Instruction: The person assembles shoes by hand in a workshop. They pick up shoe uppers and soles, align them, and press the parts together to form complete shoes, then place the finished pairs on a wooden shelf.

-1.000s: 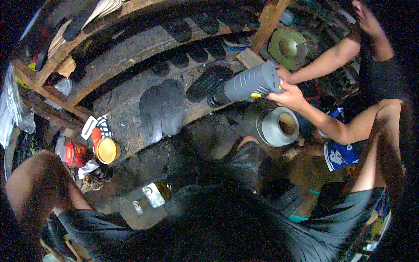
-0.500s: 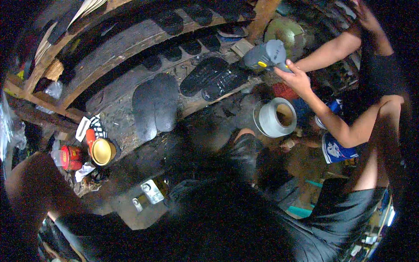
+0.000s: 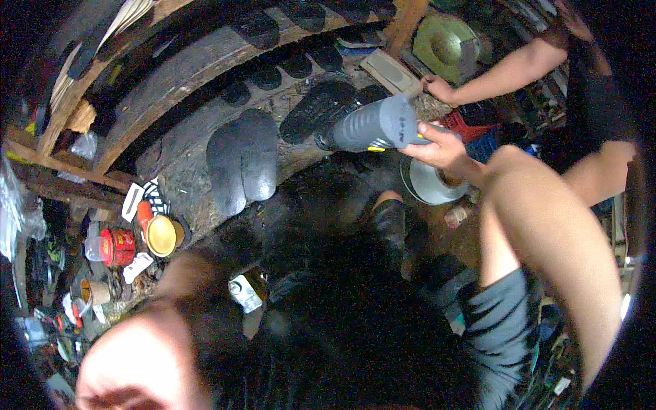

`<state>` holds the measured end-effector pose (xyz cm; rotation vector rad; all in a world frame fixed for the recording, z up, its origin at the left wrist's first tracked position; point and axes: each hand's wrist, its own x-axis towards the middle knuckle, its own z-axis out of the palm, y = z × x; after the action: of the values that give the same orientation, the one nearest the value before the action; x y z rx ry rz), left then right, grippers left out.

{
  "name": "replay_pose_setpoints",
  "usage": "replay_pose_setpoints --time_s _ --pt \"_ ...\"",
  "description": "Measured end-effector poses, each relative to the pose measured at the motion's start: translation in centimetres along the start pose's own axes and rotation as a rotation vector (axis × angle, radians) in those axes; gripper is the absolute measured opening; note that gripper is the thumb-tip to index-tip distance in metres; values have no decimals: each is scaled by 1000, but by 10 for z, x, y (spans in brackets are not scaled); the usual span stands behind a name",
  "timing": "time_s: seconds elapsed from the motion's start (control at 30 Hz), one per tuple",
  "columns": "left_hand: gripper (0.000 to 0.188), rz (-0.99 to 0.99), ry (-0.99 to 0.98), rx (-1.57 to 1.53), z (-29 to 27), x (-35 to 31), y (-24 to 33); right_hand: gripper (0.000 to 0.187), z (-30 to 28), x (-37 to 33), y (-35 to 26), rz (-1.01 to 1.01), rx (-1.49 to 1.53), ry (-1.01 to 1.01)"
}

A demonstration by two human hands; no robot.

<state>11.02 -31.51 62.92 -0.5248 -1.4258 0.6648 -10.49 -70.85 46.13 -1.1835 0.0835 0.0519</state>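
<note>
My bent left arm [image 3: 147,342] rises at the lower left, blurred and bright. My right arm [image 3: 557,239] is folded at the right, with its elbow pointing forward. Neither of my hands shows, so what they hold or touch is hidden. Beyond my right elbow, a co-worker's hand [image 3: 437,147] grips a grey, ribbed, shoe-shaped piece [image 3: 365,126] with yellow marks. The co-worker's other hand [image 3: 439,89] is beside a pale rectangular block [image 3: 393,72]. A white pot-like container [image 3: 427,181] stands below the held piece, partly covered by that person's wrist.
Flat black soles [image 3: 242,160] lie on the worn wooden bench [image 3: 178,178], with dark footwear [image 3: 314,113] farther along. Nearer stand a yellow cup [image 3: 162,236] and a red tin [image 3: 117,247]. A metal can [image 3: 244,292] is below, and dark footwear pieces [image 3: 258,29] line the shelf.
The co-worker's grey piece has moved left and down and now points toward the bench. The co-worker's other hand has come into sight by the block. Both my arms have swung inward.
</note>
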Motion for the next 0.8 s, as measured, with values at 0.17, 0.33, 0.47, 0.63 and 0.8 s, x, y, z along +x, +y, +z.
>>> replay_pose_setpoints --time_s 0.17,0.33,0.47,0.63,0.8 --pt "38 -864 -263 -209 -9 -100 56 31 79 -2 -16 -115 -332 -278" --pt "39 -2098 -206 -582 9 -235 159 20 114 -6 6 -184 -429 -605" --pt "35 -2176 -321 -139 39 -333 238 12 116 19 99 -68 -402 -730" --pt "29 -2560 -49 -319 38 -393 293 15 100 35 261 338 -442 155" --pt "34 -2740 -52 -406 36 -440 304 22 65 13 326 265 -334 488"
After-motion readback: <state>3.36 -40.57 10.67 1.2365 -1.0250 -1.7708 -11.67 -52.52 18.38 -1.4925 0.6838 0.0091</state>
